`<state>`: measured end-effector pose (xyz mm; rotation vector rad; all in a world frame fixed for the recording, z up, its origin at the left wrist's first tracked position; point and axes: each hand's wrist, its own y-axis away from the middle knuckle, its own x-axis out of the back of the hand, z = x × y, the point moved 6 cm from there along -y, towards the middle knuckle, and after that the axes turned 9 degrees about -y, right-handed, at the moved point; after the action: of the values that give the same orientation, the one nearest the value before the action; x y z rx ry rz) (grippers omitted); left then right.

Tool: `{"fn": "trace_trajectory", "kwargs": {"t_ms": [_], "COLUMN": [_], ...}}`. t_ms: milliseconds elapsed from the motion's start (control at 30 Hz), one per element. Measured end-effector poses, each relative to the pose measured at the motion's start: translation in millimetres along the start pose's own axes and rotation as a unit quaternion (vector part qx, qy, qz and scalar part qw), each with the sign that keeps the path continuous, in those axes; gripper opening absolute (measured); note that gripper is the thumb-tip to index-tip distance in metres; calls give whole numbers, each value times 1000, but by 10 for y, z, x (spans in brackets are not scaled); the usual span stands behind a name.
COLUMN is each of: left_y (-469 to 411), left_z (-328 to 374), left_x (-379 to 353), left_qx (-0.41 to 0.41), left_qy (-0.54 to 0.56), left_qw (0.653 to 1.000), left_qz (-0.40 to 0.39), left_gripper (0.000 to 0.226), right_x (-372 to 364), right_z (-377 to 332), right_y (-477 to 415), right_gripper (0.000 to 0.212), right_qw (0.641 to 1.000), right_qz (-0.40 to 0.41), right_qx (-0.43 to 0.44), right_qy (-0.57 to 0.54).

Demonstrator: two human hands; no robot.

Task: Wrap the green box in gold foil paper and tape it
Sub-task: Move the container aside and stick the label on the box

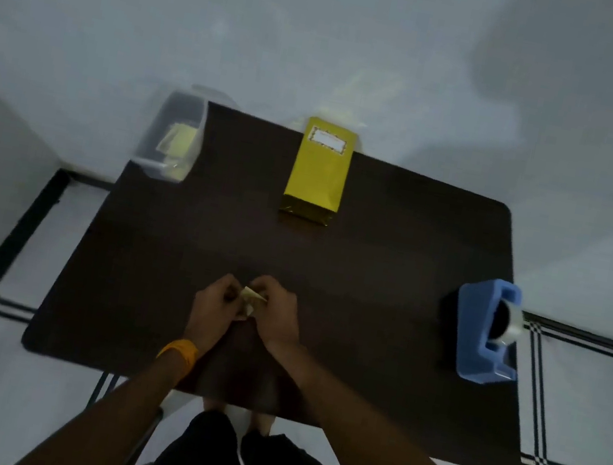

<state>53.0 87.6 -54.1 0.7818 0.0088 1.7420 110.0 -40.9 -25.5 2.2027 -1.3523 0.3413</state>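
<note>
Gold foil is glinting between our two hands at the lower centre of the frame. It is a small, pale folded piece (254,297), mostly hidden by our fingers, so we are not managing to tell whether it is loose paper or something wrapped. Our left hand (216,306) and right hand (276,315) are both curling round it and pinching it from either side, over the matte dark brown bench (396,248). An orange band (178,353) is circling the left wrist.

At the upper centre, well apart from the hands, the tall box (317,172) is standing upright, smooth gold foil covering every face we are seeing. Its bordered white label (327,141) is too blurred to read.

In the upper left, a clear plastic tub (175,131) is holding hazy pale-yellow sheets. At the right edge, a blue plastic tape dispenser (477,336) is carrying a clear roll of tape (511,326).
</note>
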Motion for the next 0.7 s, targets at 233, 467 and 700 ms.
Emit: {"fn": "trace_trajectory", "kwargs": {"t_ms": [233, 467, 700], "left_y": [-432, -521, -421], "left_z": [934, 1795, 2447], "left_x": [-161, -764, -1458], "left_qx": [-73, -159, -161], "left_qy": [-38, -106, -28], "left_qw": [996, 979, 978], "left_qz": [31, -70, -130], "left_gripper": [8, 13, 7], "right_x": [794, 1719, 2621], "right_z": [-87, 232, 517], "right_y": [-195, -62, -13], "right_gripper": [11, 15, 18], "right_qw": [988, 968, 960], "right_qz": [77, 144, 161], "right_qx": [-87, -92, -82], "right_qy": [-105, -181, -214]}}
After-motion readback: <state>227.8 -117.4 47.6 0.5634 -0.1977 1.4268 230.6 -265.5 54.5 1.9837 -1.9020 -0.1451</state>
